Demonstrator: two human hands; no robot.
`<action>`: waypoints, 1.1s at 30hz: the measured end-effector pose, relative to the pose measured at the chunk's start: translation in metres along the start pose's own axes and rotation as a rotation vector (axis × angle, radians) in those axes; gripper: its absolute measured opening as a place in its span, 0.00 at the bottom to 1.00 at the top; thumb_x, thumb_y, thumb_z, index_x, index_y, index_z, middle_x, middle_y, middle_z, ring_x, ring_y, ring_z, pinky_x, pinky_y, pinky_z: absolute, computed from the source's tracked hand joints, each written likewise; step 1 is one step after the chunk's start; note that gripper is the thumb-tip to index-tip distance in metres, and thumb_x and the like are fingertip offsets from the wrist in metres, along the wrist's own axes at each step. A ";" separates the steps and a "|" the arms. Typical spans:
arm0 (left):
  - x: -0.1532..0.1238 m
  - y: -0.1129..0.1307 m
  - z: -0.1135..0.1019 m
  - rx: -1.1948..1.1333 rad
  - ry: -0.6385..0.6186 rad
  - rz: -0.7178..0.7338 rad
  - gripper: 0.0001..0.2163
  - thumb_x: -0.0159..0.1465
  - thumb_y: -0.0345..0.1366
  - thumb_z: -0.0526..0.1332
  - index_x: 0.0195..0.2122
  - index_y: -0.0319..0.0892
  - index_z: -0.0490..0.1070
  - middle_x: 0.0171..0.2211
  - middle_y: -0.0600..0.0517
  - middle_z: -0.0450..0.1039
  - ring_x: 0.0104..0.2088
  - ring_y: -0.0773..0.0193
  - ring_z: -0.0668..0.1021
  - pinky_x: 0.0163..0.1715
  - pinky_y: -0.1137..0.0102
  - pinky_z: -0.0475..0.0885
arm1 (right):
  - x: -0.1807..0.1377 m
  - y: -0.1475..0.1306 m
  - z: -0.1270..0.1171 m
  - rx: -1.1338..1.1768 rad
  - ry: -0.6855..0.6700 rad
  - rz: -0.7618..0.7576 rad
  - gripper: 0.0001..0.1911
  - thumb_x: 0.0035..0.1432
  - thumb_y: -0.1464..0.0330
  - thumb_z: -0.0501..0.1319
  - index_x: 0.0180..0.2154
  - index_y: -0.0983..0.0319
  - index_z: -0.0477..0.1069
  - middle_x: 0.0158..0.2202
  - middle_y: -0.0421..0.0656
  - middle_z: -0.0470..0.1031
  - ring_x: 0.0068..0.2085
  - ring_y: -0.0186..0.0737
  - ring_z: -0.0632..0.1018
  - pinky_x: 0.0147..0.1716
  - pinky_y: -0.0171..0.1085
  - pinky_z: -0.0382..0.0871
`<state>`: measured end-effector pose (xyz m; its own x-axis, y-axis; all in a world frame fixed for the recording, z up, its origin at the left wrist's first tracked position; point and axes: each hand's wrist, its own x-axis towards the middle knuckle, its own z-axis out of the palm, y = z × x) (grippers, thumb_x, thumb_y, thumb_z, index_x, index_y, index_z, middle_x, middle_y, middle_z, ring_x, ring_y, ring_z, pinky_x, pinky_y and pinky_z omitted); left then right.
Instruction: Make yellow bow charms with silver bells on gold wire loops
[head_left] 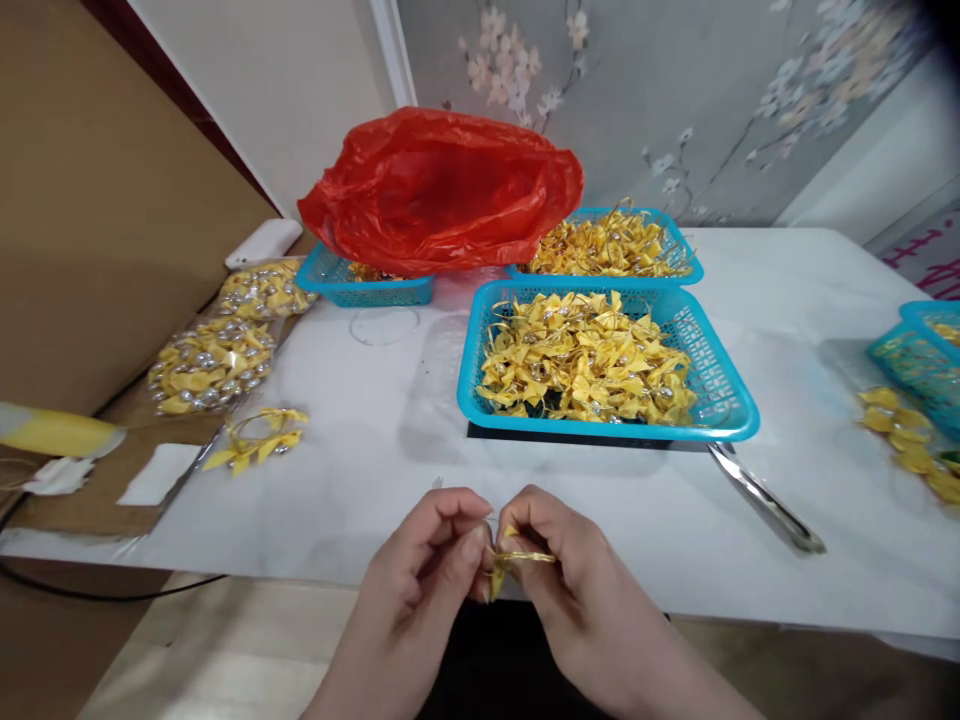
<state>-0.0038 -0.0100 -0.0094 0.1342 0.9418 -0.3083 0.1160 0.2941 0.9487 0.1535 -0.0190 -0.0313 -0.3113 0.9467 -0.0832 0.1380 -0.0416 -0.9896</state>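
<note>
Close together at the table's front edge, both hands are closed on one small yellow ribbon flower point(497, 578) with a gold wire stem. My left hand point(435, 565) pinches it between thumb and fingertips. My right hand point(559, 570) grips the other side, the gold wire lying across its thumb. Parts of the flower are hidden by the fingers. Beyond the hands stands a blue basket point(727, 410) heaped with similar yellow ribbon flowers point(592, 360). To the left on the table lies a ring of yellow ribbon and silvery beads point(259, 440).
A red plastic bag point(450, 195) covers part of a blue basket point(375, 290) at the back; another filled basket point(615, 245) stands beside it. Clear bags of beaded yellow pieces point(214, 365) lie left. A metal knife-like tool point(769, 500) lies right, near more yellow pieces point(904, 435).
</note>
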 end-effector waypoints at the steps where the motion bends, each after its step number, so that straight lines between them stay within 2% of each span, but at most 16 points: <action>1: 0.001 -0.001 -0.003 -0.015 -0.060 -0.026 0.05 0.66 0.41 0.61 0.38 0.47 0.72 0.25 0.58 0.70 0.26 0.67 0.71 0.28 0.75 0.67 | 0.000 -0.001 -0.001 0.013 -0.013 0.024 0.07 0.67 0.71 0.49 0.34 0.59 0.60 0.33 0.40 0.67 0.34 0.36 0.69 0.35 0.35 0.64; 4: 0.003 0.000 -0.010 -0.097 -0.196 -0.147 0.08 0.68 0.42 0.58 0.38 0.45 0.72 0.24 0.57 0.67 0.27 0.68 0.69 0.29 0.75 0.65 | -0.002 -0.005 -0.003 0.015 -0.034 0.069 0.07 0.68 0.68 0.49 0.35 0.59 0.61 0.30 0.38 0.67 0.31 0.35 0.68 0.31 0.34 0.62; 10: 0.003 0.005 -0.012 -0.393 -0.230 -0.327 0.07 0.64 0.39 0.64 0.34 0.41 0.71 0.22 0.60 0.63 0.20 0.75 0.59 0.22 0.79 0.57 | -0.003 -0.006 -0.004 0.072 -0.049 0.096 0.07 0.68 0.67 0.50 0.36 0.59 0.62 0.30 0.38 0.67 0.31 0.34 0.66 0.30 0.33 0.61; 14: 0.003 0.003 -0.010 -0.571 -0.194 -0.420 0.07 0.62 0.36 0.67 0.32 0.41 0.70 0.20 0.62 0.62 0.17 0.79 0.53 0.16 0.80 0.51 | -0.003 -0.005 -0.002 0.100 -0.043 0.098 0.07 0.68 0.65 0.50 0.37 0.59 0.63 0.31 0.38 0.68 0.29 0.33 0.65 0.29 0.33 0.60; 18: 0.001 -0.001 -0.009 -0.670 -0.099 -0.466 0.09 0.57 0.30 0.71 0.35 0.42 0.72 0.22 0.60 0.68 0.16 0.81 0.59 0.16 0.82 0.54 | 0.000 -0.006 0.000 0.129 -0.005 0.094 0.09 0.68 0.64 0.51 0.35 0.60 0.64 0.29 0.37 0.68 0.28 0.32 0.64 0.28 0.32 0.59; 21: -0.001 -0.003 -0.008 -0.793 -0.031 -0.558 0.14 0.50 0.28 0.75 0.35 0.40 0.74 0.21 0.61 0.68 0.15 0.83 0.61 0.15 0.84 0.54 | 0.001 -0.008 0.000 0.190 -0.007 0.098 0.09 0.67 0.64 0.53 0.34 0.60 0.65 0.25 0.35 0.62 0.25 0.30 0.58 0.23 0.31 0.54; 24: -0.001 -0.004 -0.010 -0.866 -0.027 -0.635 0.17 0.45 0.27 0.77 0.35 0.37 0.75 0.22 0.60 0.69 0.14 0.84 0.62 0.14 0.85 0.52 | 0.001 -0.011 -0.001 0.301 -0.051 0.133 0.11 0.66 0.62 0.55 0.33 0.61 0.65 0.23 0.33 0.56 0.23 0.29 0.55 0.20 0.30 0.49; 28: 0.001 0.000 -0.017 -0.783 -0.141 -0.600 0.12 0.54 0.29 0.72 0.39 0.40 0.75 0.22 0.59 0.68 0.14 0.82 0.62 0.14 0.83 0.54 | -0.001 -0.012 -0.003 0.425 -0.112 0.208 0.16 0.65 0.54 0.56 0.33 0.60 0.64 0.18 0.30 0.52 0.19 0.27 0.52 0.16 0.30 0.44; 30: 0.002 0.003 -0.021 -0.691 -0.249 -0.550 0.12 0.57 0.30 0.69 0.42 0.41 0.74 0.24 0.59 0.68 0.15 0.81 0.62 0.16 0.81 0.56 | -0.001 -0.012 -0.004 0.436 -0.128 0.227 0.18 0.63 0.52 0.56 0.32 0.60 0.64 0.17 0.29 0.50 0.18 0.27 0.52 0.15 0.29 0.43; 33: 0.006 0.009 -0.023 -0.500 -0.412 -0.480 0.14 0.57 0.33 0.70 0.44 0.42 0.73 0.29 0.56 0.70 0.17 0.79 0.63 0.18 0.80 0.58 | 0.000 -0.011 -0.003 0.422 -0.142 0.239 0.19 0.63 0.51 0.56 0.32 0.60 0.63 0.16 0.29 0.50 0.18 0.26 0.51 0.15 0.29 0.43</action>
<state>-0.0250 0.0017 -0.0014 0.5451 0.5866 -0.5990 -0.1877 0.7817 0.5948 0.1550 -0.0179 -0.0198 -0.4459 0.8435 -0.2995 -0.1623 -0.4052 -0.8997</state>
